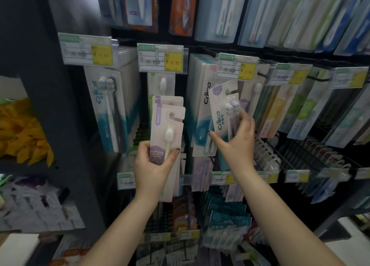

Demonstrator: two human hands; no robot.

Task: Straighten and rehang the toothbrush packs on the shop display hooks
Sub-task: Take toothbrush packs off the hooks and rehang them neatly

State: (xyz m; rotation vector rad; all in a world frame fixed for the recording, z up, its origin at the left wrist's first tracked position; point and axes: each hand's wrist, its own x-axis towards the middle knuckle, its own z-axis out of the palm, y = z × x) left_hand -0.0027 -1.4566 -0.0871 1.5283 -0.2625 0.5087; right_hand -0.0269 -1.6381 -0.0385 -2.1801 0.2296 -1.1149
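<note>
While both forearms reach up toward the rack, neither hand is free. Nearest, the left hand [153, 163] is closed around the lower end of a small stack of lilac toothbrush packs [167, 133], thumb across the front and fingers behind; at least two or three cards show, fanned slightly, their hang holes up and clear of any hook. Beside it, the right hand [237, 139] pinches a tilted teal-and-white twin pack [222, 107] between thumb and fingertips, its top leaning left and its slot sitting just below the price tag [237, 66] at the front of the third hook. Whether the slot has caught the hook I cannot tell, as the tag hides the tip.

Behind the hands, the packs on the leftmost hook [112, 105] hang in an even row, as do the larger white packs [202, 109] between the two hands. Packs toward the rack's right edge [300, 105] look orderly but blurred.

By my reading the job is midway: one pack is being returned, the lilac stack remains to be hung, likely on the second hook under its price tag [160, 57], where one pack shows.
</note>
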